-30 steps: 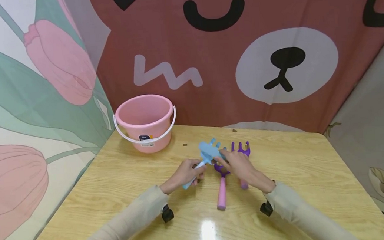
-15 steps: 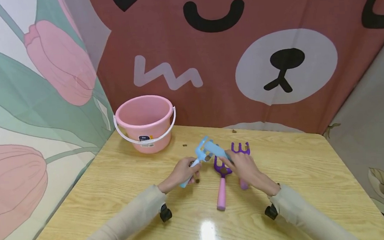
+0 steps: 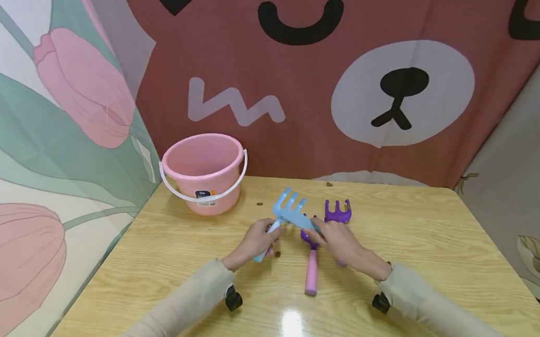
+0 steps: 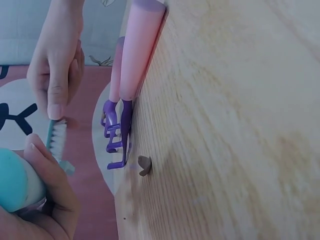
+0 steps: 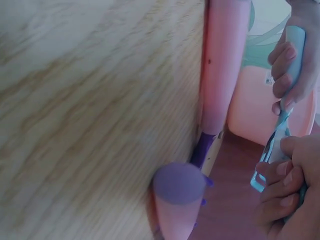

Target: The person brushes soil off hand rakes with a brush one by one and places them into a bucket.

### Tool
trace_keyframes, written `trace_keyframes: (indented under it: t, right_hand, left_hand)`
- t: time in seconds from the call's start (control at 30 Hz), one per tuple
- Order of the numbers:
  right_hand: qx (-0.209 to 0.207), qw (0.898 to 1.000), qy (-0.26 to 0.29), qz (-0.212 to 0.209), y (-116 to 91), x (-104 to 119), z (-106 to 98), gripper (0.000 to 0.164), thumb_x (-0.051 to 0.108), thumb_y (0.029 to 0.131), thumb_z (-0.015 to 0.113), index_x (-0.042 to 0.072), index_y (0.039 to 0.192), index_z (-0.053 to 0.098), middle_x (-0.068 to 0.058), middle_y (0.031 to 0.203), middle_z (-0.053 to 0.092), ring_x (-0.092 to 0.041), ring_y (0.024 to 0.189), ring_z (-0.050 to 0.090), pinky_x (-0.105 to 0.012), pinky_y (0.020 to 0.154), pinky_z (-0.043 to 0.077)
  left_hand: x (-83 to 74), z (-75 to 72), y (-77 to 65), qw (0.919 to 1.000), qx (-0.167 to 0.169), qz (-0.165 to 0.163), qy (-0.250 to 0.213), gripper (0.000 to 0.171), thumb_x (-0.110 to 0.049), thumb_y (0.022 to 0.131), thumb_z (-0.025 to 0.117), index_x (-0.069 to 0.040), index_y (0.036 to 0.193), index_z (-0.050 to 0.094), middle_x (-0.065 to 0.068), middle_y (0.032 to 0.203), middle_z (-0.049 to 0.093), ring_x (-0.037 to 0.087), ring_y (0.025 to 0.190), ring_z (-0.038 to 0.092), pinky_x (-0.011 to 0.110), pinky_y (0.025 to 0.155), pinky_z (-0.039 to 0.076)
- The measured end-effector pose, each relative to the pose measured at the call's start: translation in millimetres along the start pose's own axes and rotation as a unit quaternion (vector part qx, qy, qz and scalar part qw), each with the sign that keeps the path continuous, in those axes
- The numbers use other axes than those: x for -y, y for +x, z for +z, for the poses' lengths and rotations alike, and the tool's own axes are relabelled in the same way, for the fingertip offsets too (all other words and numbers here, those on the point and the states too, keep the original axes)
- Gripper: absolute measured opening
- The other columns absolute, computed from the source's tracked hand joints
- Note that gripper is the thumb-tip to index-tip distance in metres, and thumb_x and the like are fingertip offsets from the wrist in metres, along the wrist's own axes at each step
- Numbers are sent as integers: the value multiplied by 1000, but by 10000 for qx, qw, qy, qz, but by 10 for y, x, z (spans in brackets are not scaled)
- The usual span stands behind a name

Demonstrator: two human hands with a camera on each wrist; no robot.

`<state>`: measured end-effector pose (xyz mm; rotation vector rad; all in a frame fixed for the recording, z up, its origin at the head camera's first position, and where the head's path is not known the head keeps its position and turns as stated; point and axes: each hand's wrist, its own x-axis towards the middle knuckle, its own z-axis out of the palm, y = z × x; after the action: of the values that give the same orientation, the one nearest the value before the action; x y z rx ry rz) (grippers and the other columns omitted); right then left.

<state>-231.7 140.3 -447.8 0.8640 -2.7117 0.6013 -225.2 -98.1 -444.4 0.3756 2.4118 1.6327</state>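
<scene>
My left hand (image 3: 255, 242) grips the handle of a light-blue toy hand rake (image 3: 288, 201), its tines pointing away and up. A blue brush (image 3: 297, 219) is pinched in my right hand (image 3: 341, 239) and lies across the base of the rake's head. White bristles (image 4: 57, 142) show on the brush in the left wrist view. Beneath the hands, two purple-headed rakes with pink handles lie on the table: the nearer rake (image 3: 311, 272) has its head partly hidden by the brush and right hand, while the farther rake (image 3: 338, 213) has most of its handle covered.
At the back left stands a pink bucket (image 3: 209, 193) with a white handle. Small brown bits lie on the wooden table (image 3: 412, 252): one crumb (image 3: 278, 254) by the left hand, another (image 3: 260, 204) near the bucket, a third (image 3: 329, 184) at the back. A printed curtain hangs behind.
The brush has shifted over the blue rake, from covering its tines to lying across the base of its head. The tines now show plainly. Both hands keep their holds.
</scene>
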Motion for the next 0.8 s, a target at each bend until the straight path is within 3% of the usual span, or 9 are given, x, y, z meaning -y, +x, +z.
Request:
trace_keyframes:
  t: [0.43, 0.67, 0.8]
  right_hand:
    - [-436, 9980, -329, 315, -39, -122, -51, 20, 22, 98, 64, 2, 95, 63, 6, 59, 47, -6, 43, 40, -21, 37, 34]
    - [-27, 10000, 43, -38, -38, -23, -61, 26, 25, 100, 61, 0, 106, 65, 8, 60, 47, -3, 44, 42, -18, 38, 37]
    - [-97, 9999, -17, 22, -43, -40, -30, 20, 22, 99, 63, 2, 98, 65, 8, 57, 44, -3, 42, 39, -18, 37, 35]
  left_hand:
    - [1, -18, -24, 9998, -144, 76, -73, 26, -17, 103, 55, 8, 108, 60, 27, 82, 64, 10, 41, 51, 22, 37, 42]
    - [22, -39, 8, 9996, -248, -5, -122, 32, -22, 104, 55, 10, 110, 59, 28, 82, 64, 9, 42, 50, 21, 37, 42]
    - [2, -40, -2, 9996, -230, -47, -130, 33, -23, 103, 56, 9, 111, 60, 27, 83, 64, 9, 42, 51, 22, 38, 43]
